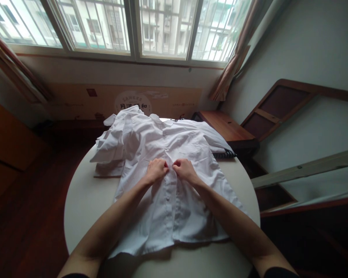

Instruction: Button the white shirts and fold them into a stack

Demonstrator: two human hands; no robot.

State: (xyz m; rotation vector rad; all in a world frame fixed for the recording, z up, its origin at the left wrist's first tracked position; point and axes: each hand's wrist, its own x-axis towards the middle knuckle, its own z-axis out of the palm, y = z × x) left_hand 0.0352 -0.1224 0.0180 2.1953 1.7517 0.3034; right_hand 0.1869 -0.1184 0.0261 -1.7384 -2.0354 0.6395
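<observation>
A white button-up shirt (191, 144) lies spread front side up, its collar toward the window and its hem toward me. Its front is joined at the upper chest and parts below my hands, where the two edges lie side by side. My left hand (157, 170) pinches the left front edge at mid-placket. Just across from it, my right hand (185, 170) pinches the other front edge, fingers curled. A small gap separates the two hands. Whether a button sits between the fingertips is too small to tell.
The shirt rests on a round white table (84, 200). Folded white clothes (110, 144) are piled at its far left, and a dark striped cloth (224, 154) shows under the right sleeve. Beyond stand a wooden bench (226, 125) and a barred window (162, 31).
</observation>
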